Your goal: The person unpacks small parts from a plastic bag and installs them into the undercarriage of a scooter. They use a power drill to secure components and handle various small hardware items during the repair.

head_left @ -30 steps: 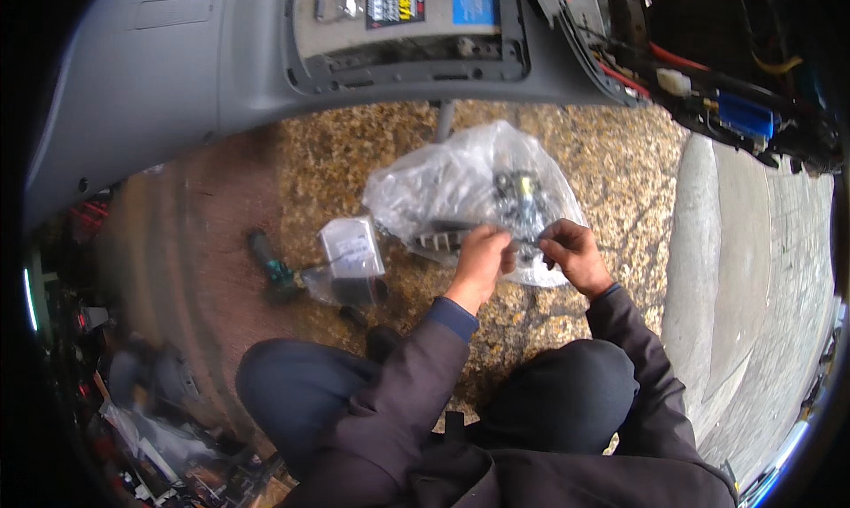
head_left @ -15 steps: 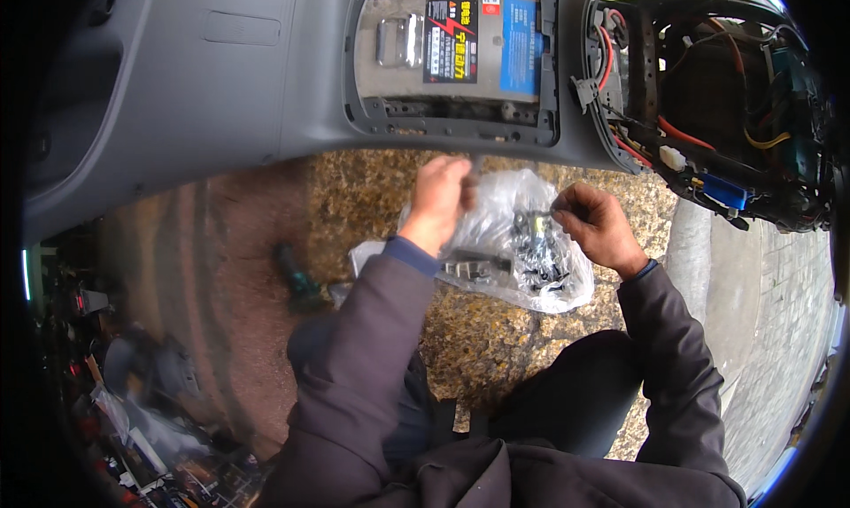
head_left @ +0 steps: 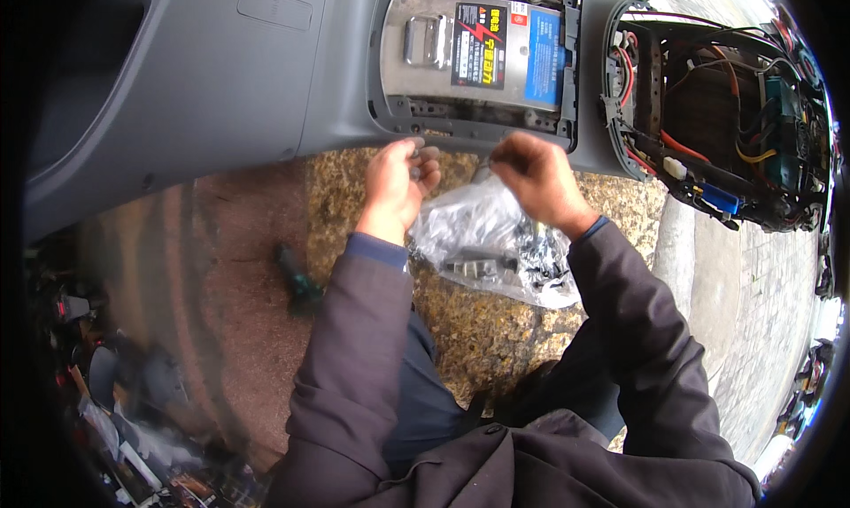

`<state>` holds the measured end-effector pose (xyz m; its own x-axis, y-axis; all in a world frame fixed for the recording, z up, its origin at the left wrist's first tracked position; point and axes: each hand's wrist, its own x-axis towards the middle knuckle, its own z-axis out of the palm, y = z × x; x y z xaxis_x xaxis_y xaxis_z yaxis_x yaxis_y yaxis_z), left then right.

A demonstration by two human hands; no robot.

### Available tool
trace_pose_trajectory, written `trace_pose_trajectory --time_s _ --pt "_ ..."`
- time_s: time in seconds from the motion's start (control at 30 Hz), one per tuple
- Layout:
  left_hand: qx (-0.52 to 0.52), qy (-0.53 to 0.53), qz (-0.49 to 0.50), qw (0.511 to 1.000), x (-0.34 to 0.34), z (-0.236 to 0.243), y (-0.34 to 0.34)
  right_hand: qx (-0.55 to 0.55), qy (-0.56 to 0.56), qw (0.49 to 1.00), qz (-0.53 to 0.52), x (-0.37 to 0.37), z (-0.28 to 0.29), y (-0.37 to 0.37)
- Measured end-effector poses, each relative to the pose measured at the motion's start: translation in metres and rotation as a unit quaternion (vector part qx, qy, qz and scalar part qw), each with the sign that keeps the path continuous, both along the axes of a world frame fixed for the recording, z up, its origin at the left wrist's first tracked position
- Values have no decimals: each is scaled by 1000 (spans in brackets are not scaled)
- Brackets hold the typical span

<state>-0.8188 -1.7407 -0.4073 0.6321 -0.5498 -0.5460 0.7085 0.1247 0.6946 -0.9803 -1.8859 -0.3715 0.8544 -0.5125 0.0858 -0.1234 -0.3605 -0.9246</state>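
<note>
My left hand [head_left: 400, 185] is raised over the upper left side of a clear plastic bag [head_left: 456, 220], close to the grey panel's lower edge. Its fingers curl inward around something small and dark that I cannot make out. My right hand [head_left: 542, 185] is closed in a pinch above the bag's upper right part; what its fingertips hold, if anything, is hidden. Small black and metal parts [head_left: 482, 266] show through the crumpled bag, which lies on speckled stone between my knees.
Ahead stretches a large grey plastic body panel [head_left: 266, 74]. A battery [head_left: 447, 68] with a handle and labels sits in its opening. On the right, an open frame holds orange cables [head_left: 682, 145] and a blue connector [head_left: 722, 198]. A dark green tool [head_left: 299, 282] lies left of the bag.
My right hand has moved left and up, from the bag's right side to its upper part. My left hand has shifted left, away from the bag's middle. The view has shifted slightly.
</note>
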Motion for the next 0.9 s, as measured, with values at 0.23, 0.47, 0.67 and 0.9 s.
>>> trace_pose_trajectory --time_s 0.23,0.47,0.67,0.9 --pt "-15 11 -55 998 4 6 -6 158 66 985 -3 -3 -2 7" --pt "-41 27 -80 996 4 13 -2 212 42 976 -35 12 0 21" --pt "-87 85 -70 990 5 16 1 132 17 990 -33 26 2 38" --pt "-104 93 -63 988 4 17 2 30 -17 998 -47 39 8 61"
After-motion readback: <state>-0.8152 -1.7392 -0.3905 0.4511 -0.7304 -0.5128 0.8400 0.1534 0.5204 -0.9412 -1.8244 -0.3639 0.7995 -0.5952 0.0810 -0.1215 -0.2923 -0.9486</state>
